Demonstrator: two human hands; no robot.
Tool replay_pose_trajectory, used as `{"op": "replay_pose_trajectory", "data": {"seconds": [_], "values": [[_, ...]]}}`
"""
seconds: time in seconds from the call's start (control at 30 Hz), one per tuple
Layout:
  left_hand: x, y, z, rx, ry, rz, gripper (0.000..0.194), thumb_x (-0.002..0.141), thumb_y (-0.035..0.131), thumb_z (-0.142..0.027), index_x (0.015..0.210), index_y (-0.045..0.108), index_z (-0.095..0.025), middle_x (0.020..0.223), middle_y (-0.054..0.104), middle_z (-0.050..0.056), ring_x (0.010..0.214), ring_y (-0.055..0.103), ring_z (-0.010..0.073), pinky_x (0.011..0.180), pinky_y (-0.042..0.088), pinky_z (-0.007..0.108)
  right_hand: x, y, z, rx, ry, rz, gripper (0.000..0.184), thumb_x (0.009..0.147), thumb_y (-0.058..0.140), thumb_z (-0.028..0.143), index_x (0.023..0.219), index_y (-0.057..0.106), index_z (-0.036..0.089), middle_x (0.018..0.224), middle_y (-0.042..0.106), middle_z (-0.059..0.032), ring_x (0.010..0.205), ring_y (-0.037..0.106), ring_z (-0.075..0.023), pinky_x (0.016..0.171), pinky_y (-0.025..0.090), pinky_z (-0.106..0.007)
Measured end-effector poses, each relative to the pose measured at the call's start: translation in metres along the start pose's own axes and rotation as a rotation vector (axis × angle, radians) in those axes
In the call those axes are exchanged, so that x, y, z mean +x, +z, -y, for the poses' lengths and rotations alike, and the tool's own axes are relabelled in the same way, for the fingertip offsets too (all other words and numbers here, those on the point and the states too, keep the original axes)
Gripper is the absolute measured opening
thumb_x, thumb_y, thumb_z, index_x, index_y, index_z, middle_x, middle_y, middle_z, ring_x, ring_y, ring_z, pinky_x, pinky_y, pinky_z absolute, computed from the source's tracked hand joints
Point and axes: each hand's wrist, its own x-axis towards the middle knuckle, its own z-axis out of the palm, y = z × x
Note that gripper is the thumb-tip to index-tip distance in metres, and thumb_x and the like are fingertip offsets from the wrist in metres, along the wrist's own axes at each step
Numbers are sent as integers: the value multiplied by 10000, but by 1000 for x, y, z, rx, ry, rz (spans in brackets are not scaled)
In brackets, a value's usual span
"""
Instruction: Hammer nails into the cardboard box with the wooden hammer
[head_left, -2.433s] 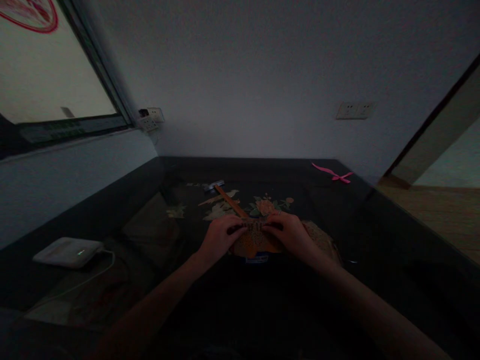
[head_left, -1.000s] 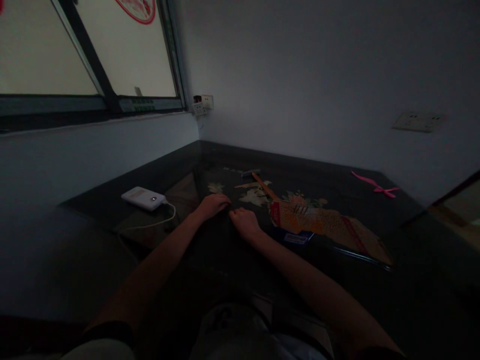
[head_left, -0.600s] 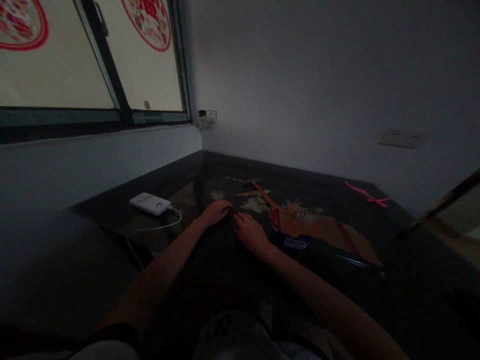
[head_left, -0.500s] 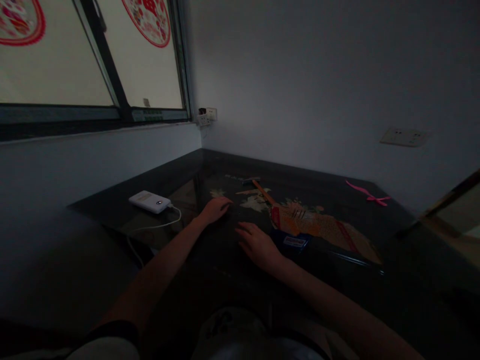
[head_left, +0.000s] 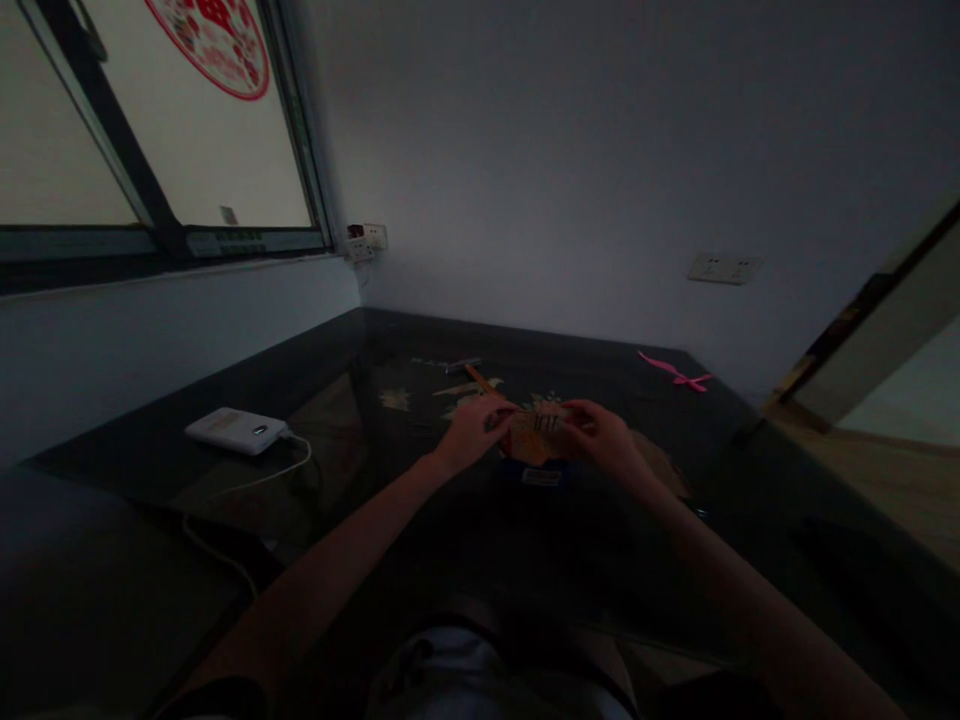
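Observation:
A patterned orange and tan piece with red bands (head_left: 531, 442) lies flat on the dark table, its material unclear in the dim light. Several thin dark nails (head_left: 546, 423) rest on it side by side. My left hand (head_left: 474, 430) is at the piece's left edge, fingers curled and closed. My right hand (head_left: 601, 436) reaches over its middle, just right of the nails, with thumb and fingers pinched; what either hand grips is hidden. Beyond my left hand lies a hammer (head_left: 478, 376) with a wooden handle. A blue wrapper with a white label (head_left: 541, 477) sits at the piece's near edge.
On the left of the glossy table (head_left: 420, 520) lies a white power bank (head_left: 234, 430) with a white cable (head_left: 270, 482). A pink ribbon bow (head_left: 686, 381) lies at the far right. Wall sockets (head_left: 724, 268) are behind, and a window (head_left: 225, 160) is at left.
Both hands have moved forward and right onto the patterned piece, and their fingers have closed. The view has turned right, so the table's things appear further left.

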Motion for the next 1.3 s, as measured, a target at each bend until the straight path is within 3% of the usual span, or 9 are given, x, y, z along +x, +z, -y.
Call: {"op": "replay_pose_trajectory", "data": {"seconds": [0.1,0.2,0.53,0.73,0.9,0.97,1.07,1.17,1.3], "values": [[20,18,-17,64,-91,188,158,811,621,-243,914,693,-148,814,687,50,731,629,174,647,478,255,10,12,-8,-22,-4,111,193,898,577,288,1028,617,151,999,655,-43,823,643,-170,723,540,-364],[29,28,-19,131,-130,245,124,802,639,-235,855,712,-150,778,693,55,726,634,182,632,458,251,14,18,-9,-36,7,159,204,900,573,289,1045,613,151,1030,649,-51,853,640,-181,744,535,-380],[23,33,-23,202,-120,148,118,838,608,-244,868,695,-170,826,697,58,791,640,207,698,458,286,16,22,-14,22,136,93,206,906,563,292,1047,616,153,1038,651,-50,855,643,-184,740,538,-373],[21,34,-26,-38,-145,-9,130,876,549,-244,856,658,-175,814,694,37,768,648,174,711,476,265,16,22,-10,60,160,45,200,902,571,286,1037,618,148,1030,655,-50,863,644,-185,750,537,-382],[8,-5,10,-74,-171,-155,151,880,544,-284,870,636,-165,872,692,41,817,648,169,721,497,249,14,13,1,49,117,18,171,901,573,282,974,633,140,957,671,-35,809,653,-168,722,542,-361],[-10,-32,38,114,-217,-106,152,884,533,-278,903,640,-171,875,692,38,797,646,172,732,496,262,10,10,16,48,73,11,158,904,569,270,952,640,137,941,681,-35,803,659,-166,718,545,-357],[-46,-71,80,505,-241,104,157,888,514,-255,945,648,-197,936,689,48,866,635,200,787,480,302,2,17,52,49,-33,66,150,908,552,238,943,666,147,919,714,-45,774,677,-165,685,551,-318],[-78,-94,108,558,-246,172,146,866,528,-208,948,649,-208,960,681,53,904,625,207,805,472,310,-6,41,97,28,-197,222,134,890,572,215,941,695,196,909,735,-22,830,680,-156,742,539,-277],[-96,-96,124,537,-242,202,146,847,532,-181,933,644,-222,941,672,32,894,618,182,797,474,282,-1,95,135,-130,-350,439,160,911,557,257,1018,635,165,1036,668,-50,879,648,-176,773,536,-378]]}}
